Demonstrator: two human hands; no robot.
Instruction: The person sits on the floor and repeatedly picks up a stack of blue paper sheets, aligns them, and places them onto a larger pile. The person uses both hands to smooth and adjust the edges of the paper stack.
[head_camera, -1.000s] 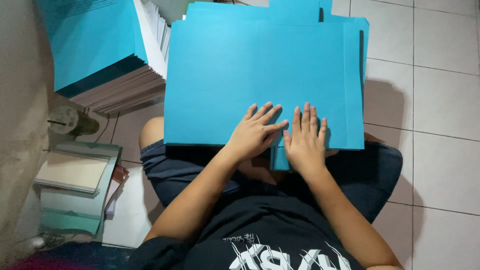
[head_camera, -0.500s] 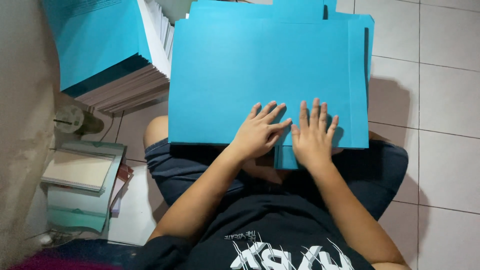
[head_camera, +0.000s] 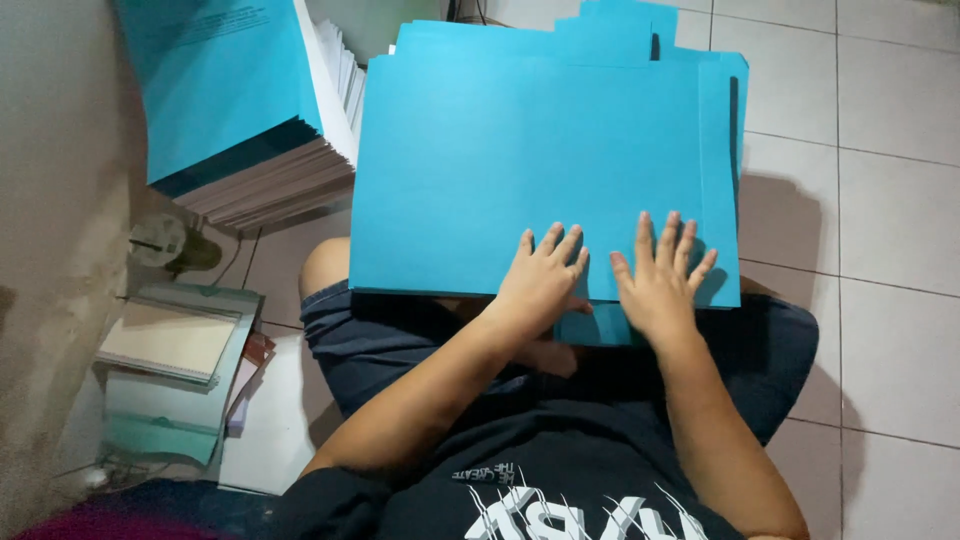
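A pile of large blue paper sheets (head_camera: 530, 160) lies across my lap and reaches out over the tiled floor. My left hand (head_camera: 540, 280) rests flat on the near edge of the top sheet, fingers spread. My right hand (head_camera: 660, 280) lies flat beside it, also with fingers spread, pressing on the same sheet. Neither hand grips anything. A smaller blue piece (head_camera: 590, 325) sticks out under the near edge between my hands.
A tall stack of blue-covered booklets (head_camera: 240, 110) stands at the upper left. Notebooks and folders (head_camera: 175, 370) are piled on the floor at the left beside a wall. White floor tiles (head_camera: 880, 200) lie to the right.
Both hands stay flat on the top blue sheet. The pile and hands have shifted slightly in the view; my fingers look a little more spread.
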